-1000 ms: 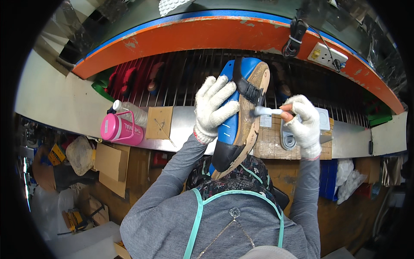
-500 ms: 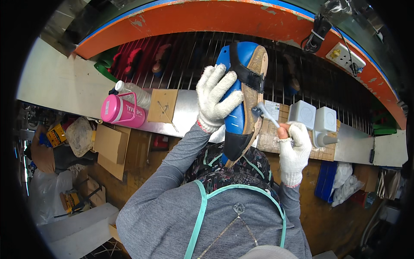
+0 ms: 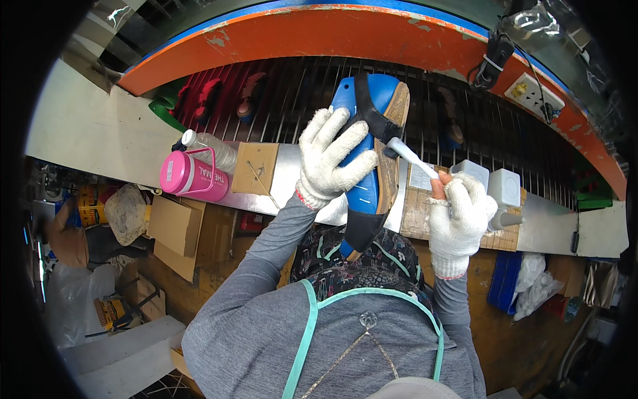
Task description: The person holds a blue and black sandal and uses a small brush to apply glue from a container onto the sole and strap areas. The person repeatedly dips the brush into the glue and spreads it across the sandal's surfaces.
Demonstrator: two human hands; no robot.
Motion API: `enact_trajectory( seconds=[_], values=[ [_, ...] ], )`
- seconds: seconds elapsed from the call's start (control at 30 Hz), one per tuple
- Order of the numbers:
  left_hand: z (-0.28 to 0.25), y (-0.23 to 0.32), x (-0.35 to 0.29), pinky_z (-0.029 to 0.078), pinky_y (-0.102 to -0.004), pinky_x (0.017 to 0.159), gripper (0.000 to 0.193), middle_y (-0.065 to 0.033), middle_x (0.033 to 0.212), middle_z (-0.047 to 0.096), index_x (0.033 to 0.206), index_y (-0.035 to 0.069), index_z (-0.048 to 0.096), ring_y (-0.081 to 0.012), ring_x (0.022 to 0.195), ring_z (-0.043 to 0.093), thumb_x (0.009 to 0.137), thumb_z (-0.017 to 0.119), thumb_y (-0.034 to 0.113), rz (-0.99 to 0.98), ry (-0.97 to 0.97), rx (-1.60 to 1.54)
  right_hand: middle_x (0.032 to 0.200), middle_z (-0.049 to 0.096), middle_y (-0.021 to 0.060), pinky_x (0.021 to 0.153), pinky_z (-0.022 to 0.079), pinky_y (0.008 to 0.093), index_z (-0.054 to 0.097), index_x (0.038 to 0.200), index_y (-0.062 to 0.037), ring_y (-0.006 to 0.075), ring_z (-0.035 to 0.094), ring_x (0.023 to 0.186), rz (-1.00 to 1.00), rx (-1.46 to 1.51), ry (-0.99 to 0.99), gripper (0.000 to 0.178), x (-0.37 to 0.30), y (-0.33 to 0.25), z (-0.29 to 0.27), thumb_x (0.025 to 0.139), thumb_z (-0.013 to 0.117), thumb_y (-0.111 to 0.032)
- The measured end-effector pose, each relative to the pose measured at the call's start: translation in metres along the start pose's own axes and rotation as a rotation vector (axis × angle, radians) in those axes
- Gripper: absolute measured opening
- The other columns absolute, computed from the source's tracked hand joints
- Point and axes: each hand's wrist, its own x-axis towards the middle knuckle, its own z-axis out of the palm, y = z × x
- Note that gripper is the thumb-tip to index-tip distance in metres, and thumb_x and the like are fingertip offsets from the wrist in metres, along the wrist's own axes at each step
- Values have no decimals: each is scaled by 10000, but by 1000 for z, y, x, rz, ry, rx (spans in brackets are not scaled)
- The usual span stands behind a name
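Observation:
A sandal with a cork-coloured sole [image 3: 388, 179] and black straps sits on a blue shoe last [image 3: 380, 90], held upright over the bench edge. My left hand [image 3: 334, 161], in a white knitted glove, grips the last from its left side, fingers spread across the blue surface; the thumb is partly hidden. In my gloved right hand [image 3: 460, 216], with bare thumb and fingertip showing, is a small brush [image 3: 415, 159] with a pale handle. Its dark head meets or nearly meets the sole's edge, just below the upper strap.
Beyond the sandal run metal rods [image 3: 292, 100] under an orange beam [image 3: 299, 36], with more footwear among them. At left stand a pink jug [image 3: 193, 176], a clear bottle [image 3: 222, 151] and a cardboard piece [image 3: 254, 169]. White containers [image 3: 504, 188] stand behind my right hand.
The brush has moved up along the sole's edge toward the upper strap, and my right hand has turned with it. The sandal and my left hand have shifted only slightly.

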Motion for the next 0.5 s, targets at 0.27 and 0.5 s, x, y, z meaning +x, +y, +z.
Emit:
enact_trajectory(
  seconds=[0.27, 0.5],
  values=[
    [-8, -1, 9, 494, -588, 919, 392, -134, 1219, 646, 1012, 242, 654, -411, 1133, 619, 649, 761, 140, 46, -12, 0, 939, 696, 53, 776, 382, 363, 743, 915, -85, 223, 625, 890, -53, -21, 91, 201, 7, -3, 5, 754, 837, -160],
    [-8, -2, 17, 497, -586, 915, 393, -131, 1201, 653, 1017, 238, 651, -409, 1129, 622, 653, 762, 144, 52, -4, 6, 932, 692, 56, 773, 399, 365, 744, 906, -80, 225, 622, 844, -55, -9, 158, 204, 12, -1, 11, 745, 846, -153]
  ],
)
